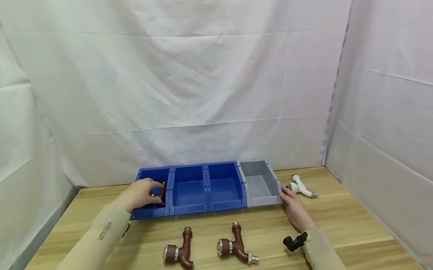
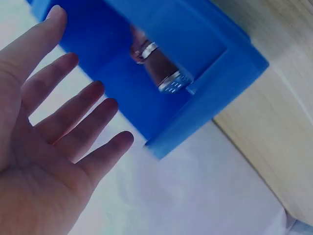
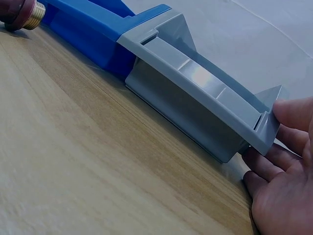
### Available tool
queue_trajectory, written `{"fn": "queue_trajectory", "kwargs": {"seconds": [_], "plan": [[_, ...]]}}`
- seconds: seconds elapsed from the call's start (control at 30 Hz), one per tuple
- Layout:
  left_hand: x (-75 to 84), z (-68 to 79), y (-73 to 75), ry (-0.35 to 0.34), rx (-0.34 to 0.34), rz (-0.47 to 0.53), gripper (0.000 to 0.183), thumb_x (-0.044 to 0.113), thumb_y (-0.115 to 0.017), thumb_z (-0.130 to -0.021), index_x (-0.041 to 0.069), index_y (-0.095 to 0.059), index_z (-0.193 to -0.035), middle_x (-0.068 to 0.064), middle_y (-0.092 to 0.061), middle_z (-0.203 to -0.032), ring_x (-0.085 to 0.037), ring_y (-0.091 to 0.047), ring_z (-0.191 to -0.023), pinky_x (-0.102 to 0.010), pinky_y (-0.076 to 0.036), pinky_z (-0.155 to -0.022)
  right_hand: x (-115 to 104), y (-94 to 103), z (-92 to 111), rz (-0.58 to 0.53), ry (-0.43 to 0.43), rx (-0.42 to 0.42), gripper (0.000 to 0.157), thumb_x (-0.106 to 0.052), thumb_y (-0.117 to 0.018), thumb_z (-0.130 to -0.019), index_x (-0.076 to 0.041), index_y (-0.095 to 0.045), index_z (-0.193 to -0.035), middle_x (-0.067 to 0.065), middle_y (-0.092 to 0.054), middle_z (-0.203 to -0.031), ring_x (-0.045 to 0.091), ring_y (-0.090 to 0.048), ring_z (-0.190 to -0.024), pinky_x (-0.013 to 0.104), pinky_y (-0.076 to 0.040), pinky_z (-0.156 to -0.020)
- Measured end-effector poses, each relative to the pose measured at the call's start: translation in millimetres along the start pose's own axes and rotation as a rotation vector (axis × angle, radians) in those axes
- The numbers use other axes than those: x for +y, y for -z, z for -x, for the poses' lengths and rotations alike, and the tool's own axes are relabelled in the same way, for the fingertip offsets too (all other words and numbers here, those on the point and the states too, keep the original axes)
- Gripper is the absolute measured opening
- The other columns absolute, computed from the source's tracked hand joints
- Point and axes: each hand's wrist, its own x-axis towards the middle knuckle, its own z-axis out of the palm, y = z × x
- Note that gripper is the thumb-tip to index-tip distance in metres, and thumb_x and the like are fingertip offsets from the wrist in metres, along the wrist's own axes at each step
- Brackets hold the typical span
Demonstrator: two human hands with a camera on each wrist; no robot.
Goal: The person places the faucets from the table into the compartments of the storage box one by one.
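Note:
A brown tap point(image 2: 159, 66) with a silver-capped handle lies inside the leftmost blue bin point(image 1: 145, 212). My left hand point(image 1: 140, 193) is over that bin in the head view, its fingertips close to the tap. In the left wrist view the left fingers are spread and apart from the tap, with nothing in the palm. At the other end of the row, my right hand point(image 1: 297, 210) holds the front right corner of the grey bin point(image 3: 181, 98). Its thumb rests against the rim and its fingers reach beneath.
Two more blue bins point(image 1: 190, 208) stand between the end ones. In front of the row lie two brown taps, one with a plain spout point(image 1: 184, 252), the other brown tap point(image 1: 238, 246) with a metal nozzle. A white tap point(image 1: 301, 187) lies right of the grey bin. White cloth point(image 1: 196, 89) encloses the table.

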Motion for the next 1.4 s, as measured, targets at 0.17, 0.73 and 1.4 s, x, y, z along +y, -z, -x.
{"fn": "queue_trajectory", "kwargs": {"seconds": [0.17,0.73,1.4], "plan": [[12.6,15.9,15.3,-0.011,0.04,0.02,0.048,0.024,-0.076,-0.085,0.001,-0.063,-0.126,-0.019,-0.061,-0.12,-0.033,-0.062,-0.1,-0.047,-0.052,-0.083,-3.3,-1.3,-2.0,-0.009,0.006,-0.01,0.059,-0.011,-0.039,-0.105,0.006,-0.008,-0.152,0.019,-0.004,-0.16,0.025,-0.006,-0.146,0.035,-0.011,-0.117],[84.9,58.5,-8.7,-0.16,-0.051,0.038,0.061,0.04,-0.077,-0.081,0.013,-0.06,-0.133,-0.009,-0.057,-0.13,-0.028,-0.058,-0.113,-0.046,-0.048,-0.093,-7.3,5.3,-0.4,0.006,-0.054,-0.023,0.06,-0.015,-0.038,-0.106,0.0,-0.005,-0.154,0.012,-0.002,-0.161,0.02,-0.003,-0.147,0.033,-0.009,-0.117],[112.9,77.4,-44.1,-0.261,-0.107,-0.091,0.08,0.052,-0.084,-0.064,0.018,-0.062,-0.132,-0.009,-0.056,-0.13,-0.026,-0.06,-0.106,-0.041,-0.052,-0.087,-5.0,3.0,-0.5,0.038,-0.031,-0.047,0.064,-0.02,-0.039,-0.106,0.002,-0.002,-0.154,0.016,0.001,-0.161,0.025,0.0,-0.146,0.036,-0.008,-0.117]]}}
